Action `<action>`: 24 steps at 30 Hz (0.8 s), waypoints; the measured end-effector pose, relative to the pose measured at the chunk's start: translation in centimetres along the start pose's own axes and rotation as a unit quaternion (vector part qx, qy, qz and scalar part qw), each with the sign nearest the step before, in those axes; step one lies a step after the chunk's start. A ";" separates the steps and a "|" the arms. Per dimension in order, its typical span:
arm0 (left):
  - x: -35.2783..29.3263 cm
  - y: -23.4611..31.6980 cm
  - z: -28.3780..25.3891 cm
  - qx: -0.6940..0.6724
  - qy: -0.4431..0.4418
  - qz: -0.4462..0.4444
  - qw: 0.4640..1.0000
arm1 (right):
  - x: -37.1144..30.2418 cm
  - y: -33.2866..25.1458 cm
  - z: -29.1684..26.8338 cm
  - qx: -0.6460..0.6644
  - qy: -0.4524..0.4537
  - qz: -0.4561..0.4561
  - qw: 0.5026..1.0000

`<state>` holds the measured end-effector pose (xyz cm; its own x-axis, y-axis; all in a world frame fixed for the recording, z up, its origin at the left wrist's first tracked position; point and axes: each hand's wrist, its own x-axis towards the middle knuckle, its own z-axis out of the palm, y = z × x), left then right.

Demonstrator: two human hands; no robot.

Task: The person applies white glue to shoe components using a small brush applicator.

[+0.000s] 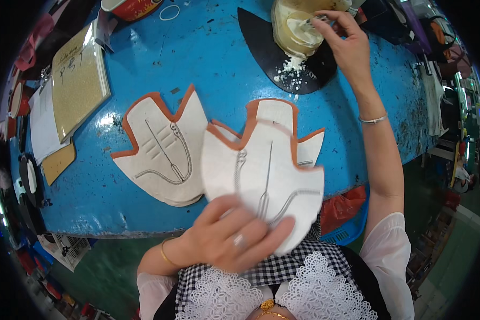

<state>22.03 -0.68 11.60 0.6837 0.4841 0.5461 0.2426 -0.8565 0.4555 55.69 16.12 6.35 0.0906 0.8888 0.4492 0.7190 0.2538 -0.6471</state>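
My left hand (240,234) is closed on the lower edge of a white shoe upper (288,186) with an orange-brown rim and stitched lines, lifted and a little blurred. Beneath it, partly hidden, lies another upper (310,146) of the same kind. A stack of matching uppers (165,144) rests flat to the left. My right hand (352,45) pinches a small tool (312,22), mostly hidden by the fingers, its tip at the white paste in a yellowish tub (298,45). White spilled paste (293,66) lies on a black curved sheet (258,37) under the tub.
A gold-covered notebook (82,80) and white papers (48,125) lie on the blue table (197,53) at left. A red bowl (130,8) and a white ring (169,13) are at the far edge. Below the near edge, a blue basket (346,232) holds a red bag (344,210).
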 end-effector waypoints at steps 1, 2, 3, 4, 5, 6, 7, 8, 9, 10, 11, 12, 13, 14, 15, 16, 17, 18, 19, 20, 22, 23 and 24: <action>-0.4 0.3 -1.5 0.020 0.027 -0.005 0.999 | 0.0 -1.2 0.4 -0.030 0.020 -0.027 0.999; -0.8 0.5 -2.6 0.038 0.053 -0.009 0.998 | 0.1 -1.5 0.1 -0.030 0.023 -0.026 0.999; -1.1 0.3 -2.8 0.072 0.135 0.002 0.988 | 0.1 -1.7 -0.3 -0.063 0.008 -0.048 0.997; -1.6 0.1 -2.8 0.105 0.216 0.013 0.971 | 0.0 -1.9 -0.5 -0.095 -0.008 -0.069 0.993; -2.1 -0.7 -2.9 0.145 0.261 0.017 0.954 | -0.1 -2.1 -0.5 -0.093 -0.010 -0.067 0.993; -2.6 -1.5 -3.2 0.184 0.305 0.022 0.934 | -0.3 -2.4 -0.6 -0.094 -0.018 -0.062 0.993; -3.3 -2.1 -3.8 0.182 0.302 0.022 0.936 | -0.4 -2.3 -0.9 -0.096 -0.025 -0.057 0.994; -4.2 -2.5 -4.7 0.199 0.205 -0.067 0.956 | -0.5 -2.3 -1.2 -0.095 -0.025 -0.054 0.994; -4.8 -2.8 -5.2 0.211 0.103 -0.154 0.960 | -0.7 -2.1 -1.8 -0.091 -0.021 -0.084 0.992; -5.0 -3.7 -4.8 0.234 0.028 -0.169 0.957 | -0.8 -2.1 -2.0 -0.086 -0.018 -0.116 0.989; -4.7 -4.1 -4.3 0.203 -0.013 -0.181 0.962 | -1.2 -2.3 -2.3 -0.086 -0.020 -0.114 0.990; -4.5 -4.2 -3.6 0.170 -0.053 -0.192 0.965 | -1.7 -2.5 -2.6 -0.089 -0.004 -0.120 0.989; -4.5 -3.7 -3.1 0.171 -0.057 -0.198 0.964 | -2.2 -2.9 -2.7 -0.087 0.011 -0.127 0.988; -4.6 -3.2 -2.6 0.101 -0.058 -0.185 0.976 | -2.9 -3.3 -3.0 -0.083 0.007 -0.124 0.989; -4.6 -2.8 -1.9 0.031 -0.059 -0.171 0.983 | -3.8 -3.8 -3.3 -0.081 0.004 -0.069 0.994; -4.6 -2.2 -1.1 0.028 -0.060 -0.177 0.982 | -4.7 -4.7 -3.7 -0.080 -0.001 -0.014 0.997; -4.6 -1.8 0.0 -0.022 -0.064 -0.147 0.987 | -5.7 -5.4 -3.6 -0.077 -0.007 -0.014 0.997; -4.6 -1.4 1.0 -0.072 -0.066 -0.117 0.988 | -7.0 -6.0 -3.3 0.026 -0.029 0.014 0.999; -4.4 -1.1 2.0 -0.073 -0.065 -0.121 0.988 | -8.3 -6.8 -3.1 0.126 -0.049 0.041 0.990; -4.1 -0.8 3.0 -0.090 -0.085 -0.114 0.986 | -9.7 -7.7 -2.9 0.119 -0.092 0.046 0.988; -3.8 -0.8 4.0 -0.108 -0.106 -0.108 0.983 | -12.2 -9.7 -2.3 0.110 -0.165 0.077 0.977; -3.7 -0.9 4.2 -0.095 -0.118 -0.104 0.983 | -13.0 -10.4 -2.0 0.109 -0.195 0.103 0.969; -3.6 -0.9 4.3 -0.081 -0.130 -0.100 0.983 | -13.5 -10.5 -1.7 0.110 -0.197 0.105 0.968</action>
<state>22.32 -2.42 6.14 0.7914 0.5602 0.2447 0.2923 -0.6983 0.6534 48.11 0.83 8.17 -0.0824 0.9953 0.0514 0.5446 0.0882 -0.8340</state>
